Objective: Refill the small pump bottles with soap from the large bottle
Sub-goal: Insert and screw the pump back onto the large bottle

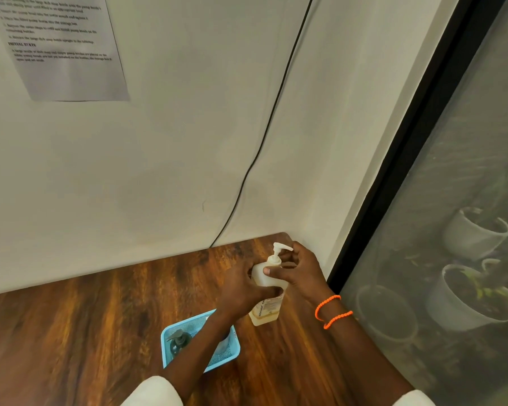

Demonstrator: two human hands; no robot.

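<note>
Hands, left (pixel 241 288) and right (pixel 299 271), curl fingers around a pump bottle (pixel 269 284) standing on the wooden surface (pixel 85 332).

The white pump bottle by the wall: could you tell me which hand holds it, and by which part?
Both hands hold the white pump bottle. The left hand grips its body; the right hand holds its shoulder, fingers curled by the pump head.

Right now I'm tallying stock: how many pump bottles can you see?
2: a white plastic pump bottle held by both hands above the wooden table, and a dark pump bottle in the blue mesh basket. The forearm may hide others.
</note>
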